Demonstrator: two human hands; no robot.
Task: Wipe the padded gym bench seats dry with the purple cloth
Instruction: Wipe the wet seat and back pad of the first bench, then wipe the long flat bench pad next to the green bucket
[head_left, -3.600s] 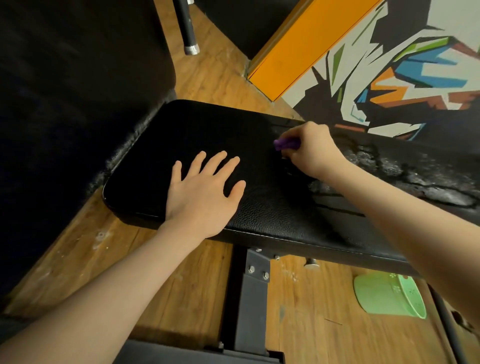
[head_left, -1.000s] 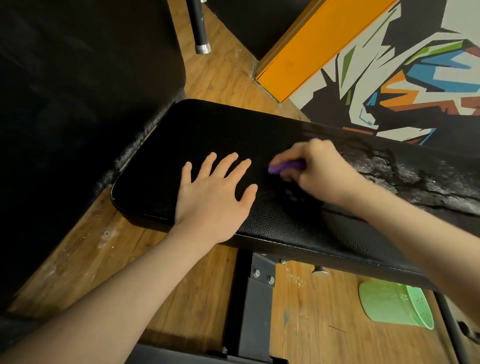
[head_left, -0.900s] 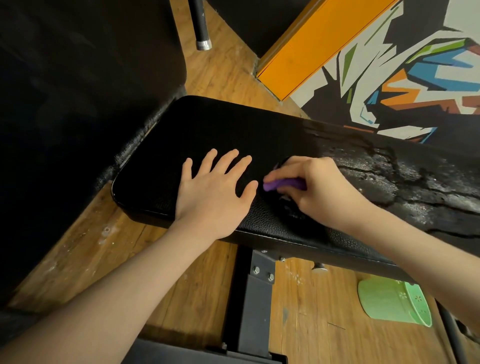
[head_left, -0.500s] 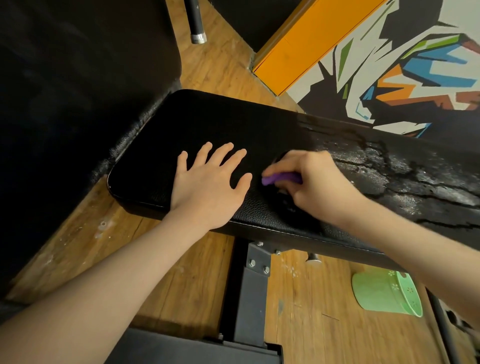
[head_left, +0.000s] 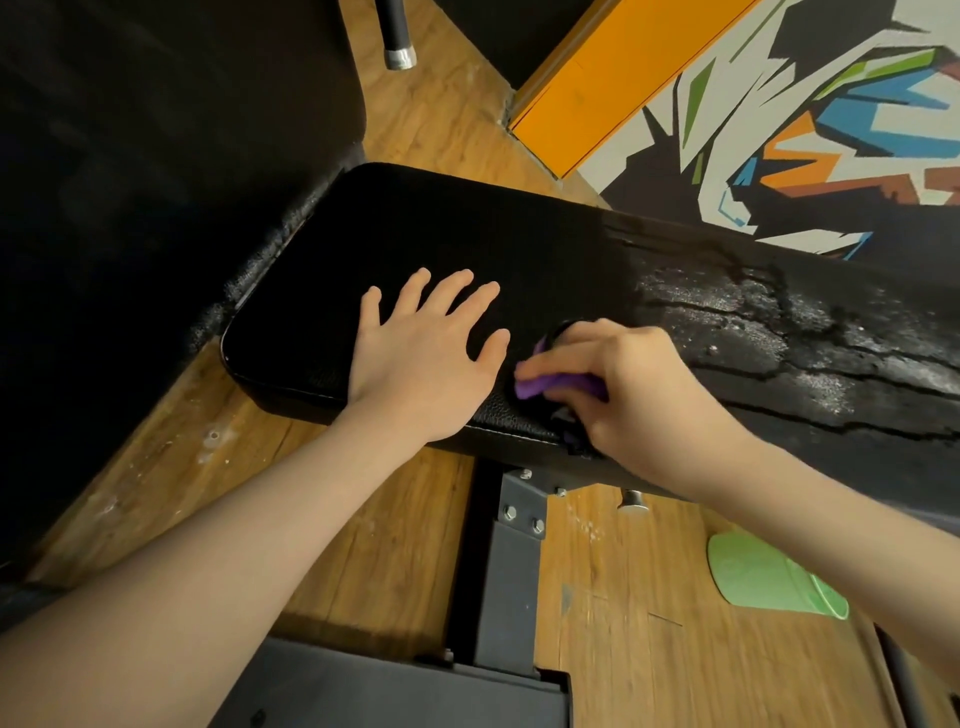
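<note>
A black padded bench seat (head_left: 441, 228) runs from the centre to the right edge of the view; its right part (head_left: 810, 332) is cracked and glistens. My left hand (head_left: 426, 353) lies flat on the pad's left end, fingers spread. Just to its right, my right hand (head_left: 628, 389) grips a bunched purple cloth (head_left: 545, 384) and presses it on the pad near the front edge. Most of the cloth is hidden under the hand.
A black metal bench post (head_left: 511, 561) stands below the pad on the wooden floor (head_left: 395, 551). A green cup (head_left: 763, 577) lies on its side at the lower right. A second black pad (head_left: 156, 182) fills the left. An orange panel (head_left: 618, 67) and a painted wall are behind.
My right hand has drawn the purple cloth from the pad's far side toward the front edge and closer to my left hand. The left hand has stayed flat in place.
</note>
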